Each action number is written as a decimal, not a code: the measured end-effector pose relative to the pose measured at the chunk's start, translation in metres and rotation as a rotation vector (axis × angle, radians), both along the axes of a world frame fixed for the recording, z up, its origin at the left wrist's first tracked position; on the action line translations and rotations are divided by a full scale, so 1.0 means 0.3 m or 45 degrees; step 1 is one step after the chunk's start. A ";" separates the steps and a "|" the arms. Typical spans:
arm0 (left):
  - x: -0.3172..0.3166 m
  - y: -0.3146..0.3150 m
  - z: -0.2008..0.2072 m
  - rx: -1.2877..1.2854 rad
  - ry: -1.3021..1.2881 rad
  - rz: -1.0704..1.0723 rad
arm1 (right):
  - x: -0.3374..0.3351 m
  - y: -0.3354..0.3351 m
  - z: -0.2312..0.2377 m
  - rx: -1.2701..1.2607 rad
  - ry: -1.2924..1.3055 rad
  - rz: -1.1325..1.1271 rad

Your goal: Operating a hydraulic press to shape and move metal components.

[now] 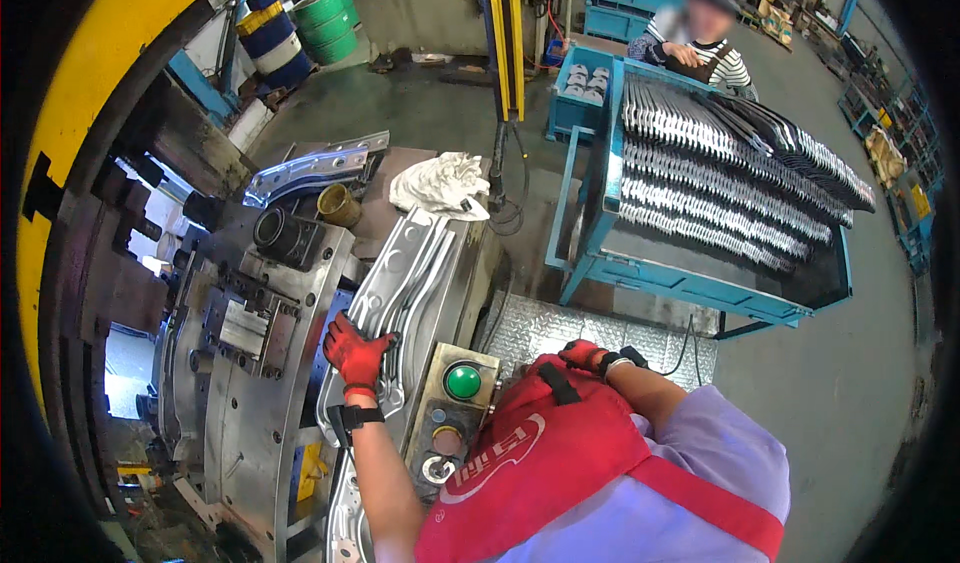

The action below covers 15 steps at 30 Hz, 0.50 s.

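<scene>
My left hand (356, 355), in a red glove, lies on a stack of long stamped metal panels (405, 263) beside the press. Its fingers are spread, with the thumb pointing right across the panels' ridges. The panels are silver, with bent edges and holes, nested on one another. Close to my red apron (540, 443) is my right hand (582, 354), also red-gloved; its fingers are partly hidden, and what they hold, if anything, does not show. Right of the panels stands a control box (450, 418) with a green button (463, 382).
The press die (250, 333) fills the left, under a yellow frame (90, 53). A white cloth (440, 183) and a brown cup (339, 205) sit beyond the panels. A blue bin (690, 288) of stacked metal parts stands right, with a person (700, 43) behind it.
</scene>
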<state>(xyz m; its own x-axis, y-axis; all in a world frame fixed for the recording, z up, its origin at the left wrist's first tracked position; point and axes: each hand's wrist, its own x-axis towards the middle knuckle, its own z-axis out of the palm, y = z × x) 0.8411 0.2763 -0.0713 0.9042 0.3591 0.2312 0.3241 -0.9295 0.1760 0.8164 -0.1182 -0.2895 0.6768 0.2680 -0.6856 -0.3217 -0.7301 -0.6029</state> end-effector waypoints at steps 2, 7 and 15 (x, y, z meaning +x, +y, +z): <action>-0.005 0.010 -0.014 -0.011 -0.031 -0.023 | -0.001 -0.004 -0.002 -0.005 -0.005 0.019; -0.009 0.026 -0.030 0.004 0.005 0.006 | -0.023 -0.024 0.013 -0.047 0.003 -0.116; 0.001 0.030 -0.034 -0.004 0.031 0.019 | -0.039 -0.044 -0.008 -0.014 0.091 -0.202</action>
